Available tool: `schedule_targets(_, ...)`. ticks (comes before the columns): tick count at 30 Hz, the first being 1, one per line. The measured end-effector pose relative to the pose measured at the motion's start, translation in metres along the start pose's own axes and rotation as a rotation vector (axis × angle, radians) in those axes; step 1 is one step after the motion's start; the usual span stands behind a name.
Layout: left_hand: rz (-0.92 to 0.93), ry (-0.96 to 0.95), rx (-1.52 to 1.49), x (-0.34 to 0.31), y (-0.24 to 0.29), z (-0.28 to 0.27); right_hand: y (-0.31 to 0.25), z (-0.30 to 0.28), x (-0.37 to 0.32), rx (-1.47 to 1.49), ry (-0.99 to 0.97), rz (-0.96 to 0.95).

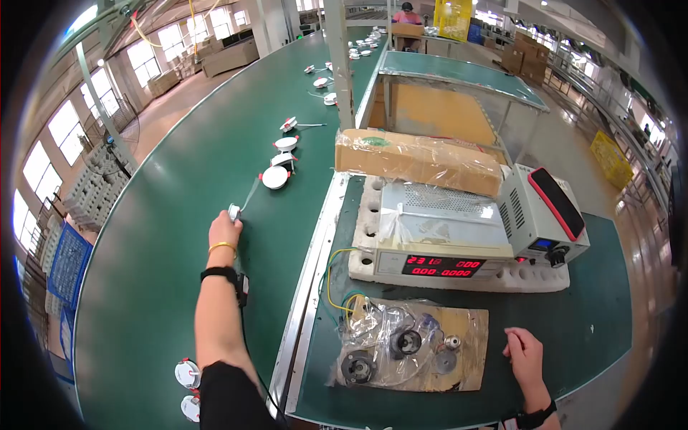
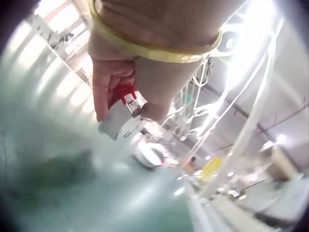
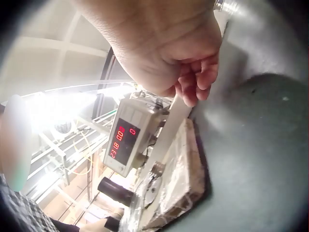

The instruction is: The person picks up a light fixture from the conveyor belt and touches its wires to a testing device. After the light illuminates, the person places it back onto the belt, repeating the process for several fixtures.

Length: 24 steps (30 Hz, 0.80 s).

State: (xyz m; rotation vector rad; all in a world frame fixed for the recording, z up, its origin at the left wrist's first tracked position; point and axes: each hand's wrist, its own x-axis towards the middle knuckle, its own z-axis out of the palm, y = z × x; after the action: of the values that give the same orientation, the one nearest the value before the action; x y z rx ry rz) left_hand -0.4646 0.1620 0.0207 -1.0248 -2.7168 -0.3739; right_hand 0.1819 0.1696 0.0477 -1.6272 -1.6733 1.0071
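On the green belt, my left hand grips a small white lamp; in the left wrist view that hand has thumb and fingers around the white lamp with its red clip. A strip runs from it toward a round white lamp farther up the belt. My right hand, fingers loosely curled and holding nothing, is beside the board with plastic-covered round parts. The right wrist view shows the same hand above the green surface, near the board's edge.
A meter with red digits stands behind the board, beside a power unit carrying a red-edged phone. A long carton lies behind them. More lamps sit on the belt's near part. A person is far back.
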Motion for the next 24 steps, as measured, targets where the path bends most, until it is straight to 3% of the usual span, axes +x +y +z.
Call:
schedule_targets(1,0.005,-0.002,-0.003,-0.016,0.005,-0.020,-0.018,0.007,0.003,0.029,-0.041,-0.092)
schedule_targets(3,-0.016,-0.432,-0.893,-0.078,0.026,-0.081,-0.043,0.012,-0.008,0.063,-0.092,-0.201)
schedule_targets(5,0.085,-0.639,-1.133,-0.148,0.057,-0.137,-0.072,0.021,-0.014,0.050,-0.204,-0.303)
schedule_targets(7,0.121,-0.859,-1.207,-0.204,0.077,-0.157,-0.097,0.035,-0.024,0.140,-0.300,-0.466)
schedule_targets(10,0.258,-1.203,-1.266,-0.277,0.104,-0.159,-0.118,0.048,-0.043,0.382,-0.553,-0.362)
schedule_targets(11,0.280,-1.298,-1.289,-0.299,0.113,-0.154,-0.113,0.056,-0.048,0.526,-0.575,-0.365)
schedule_targets(15,0.277,-1.525,-1.254,-0.348,0.139,-0.152,-0.105,0.041,-0.076,0.474,-0.573,-0.256)
schedule_targets(17,0.678,-1.073,-0.976,-0.350,0.148,-0.156,-0.093,0.033,-0.083,0.328,-0.531,-0.311)
schedule_targets(19,0.830,-0.515,-0.986,-0.354,0.165,-0.166,-0.082,0.029,-0.091,0.300,-0.445,-0.398)
schedule_targets(21,0.928,-0.243,-0.984,-0.357,0.189,-0.183,-0.078,0.023,-0.097,0.224,-0.398,-0.409)
schedule_targets(22,0.929,-0.240,-0.983,-0.360,0.195,-0.183,-0.078,0.020,-0.099,0.243,-0.373,-0.409)
schedule_targets(24,1.073,-0.060,-0.920,-0.364,0.206,-0.180,-0.075,0.014,-0.103,0.260,-0.363,-0.398)
